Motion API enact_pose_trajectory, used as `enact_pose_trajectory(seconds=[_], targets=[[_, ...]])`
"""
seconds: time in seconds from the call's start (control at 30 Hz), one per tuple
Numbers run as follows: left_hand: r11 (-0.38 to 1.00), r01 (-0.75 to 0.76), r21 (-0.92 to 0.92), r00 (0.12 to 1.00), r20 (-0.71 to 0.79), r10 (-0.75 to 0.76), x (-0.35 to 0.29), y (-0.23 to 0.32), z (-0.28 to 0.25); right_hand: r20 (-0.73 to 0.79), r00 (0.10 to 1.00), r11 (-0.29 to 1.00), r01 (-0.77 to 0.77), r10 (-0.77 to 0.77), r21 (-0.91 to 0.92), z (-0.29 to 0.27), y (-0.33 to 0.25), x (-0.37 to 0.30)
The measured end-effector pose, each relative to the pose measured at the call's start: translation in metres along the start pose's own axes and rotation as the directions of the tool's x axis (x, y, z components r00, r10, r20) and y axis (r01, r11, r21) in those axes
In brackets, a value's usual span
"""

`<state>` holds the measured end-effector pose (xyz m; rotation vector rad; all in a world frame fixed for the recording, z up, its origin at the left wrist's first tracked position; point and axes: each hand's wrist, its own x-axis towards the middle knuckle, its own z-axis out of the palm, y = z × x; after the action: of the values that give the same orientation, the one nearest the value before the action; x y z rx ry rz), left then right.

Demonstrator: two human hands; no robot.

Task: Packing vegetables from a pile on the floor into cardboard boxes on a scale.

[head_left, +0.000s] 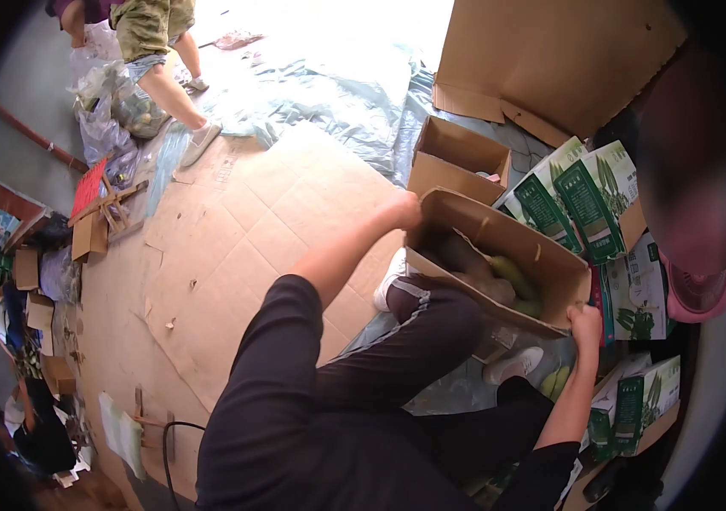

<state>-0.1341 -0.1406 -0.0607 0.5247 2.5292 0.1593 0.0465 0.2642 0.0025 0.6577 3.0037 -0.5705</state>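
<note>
Cardboard box (512, 234) is between left hand (404, 211), clamped on its left end, and right hand (584, 325), gripping its near-right corner.

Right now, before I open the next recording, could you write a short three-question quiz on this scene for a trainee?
1. What colour is the elongated produce visible in the held cardboard box?
2. True or false: the left hand and the right hand both grip that box.
3. Which hand is nearer the green-and-white printed cartons: (a) left or (b) right?

Key: 1. Green. 2. True. 3. b.
</note>
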Motion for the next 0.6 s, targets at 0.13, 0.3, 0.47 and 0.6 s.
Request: enact_pose_trajectory(seconds=[0.13,0.3,0.47,0.6], targets=[[0.968,0.210,-0.139,0.963,-0.142,-0.229,-0.067,-0.056,-0.009,0.053,0.991,0.992,0.122,-0.123,0.027,0.009,-0.069,0.012],[0.842,0.439,-0.314,0.834,-0.207,-0.512,-0.145,-0.144,0.049,0.142,0.942,0.950,0.311,-0.303,-0.040,0.055,-0.165,0.006],[0.697,0.555,-0.454,0.646,-0.293,-0.705,-0.268,-0.210,0.139,0.263,0.844,0.853,0.509,-0.468,-0.114,0.117,-0.266,-0.036],[0.463,0.717,-0.520,0.452,-0.159,-0.878,-0.358,-0.229,0.196,0.497,0.718,0.765,0.626,-0.487,-0.155,0.180,-0.319,-0.082]])
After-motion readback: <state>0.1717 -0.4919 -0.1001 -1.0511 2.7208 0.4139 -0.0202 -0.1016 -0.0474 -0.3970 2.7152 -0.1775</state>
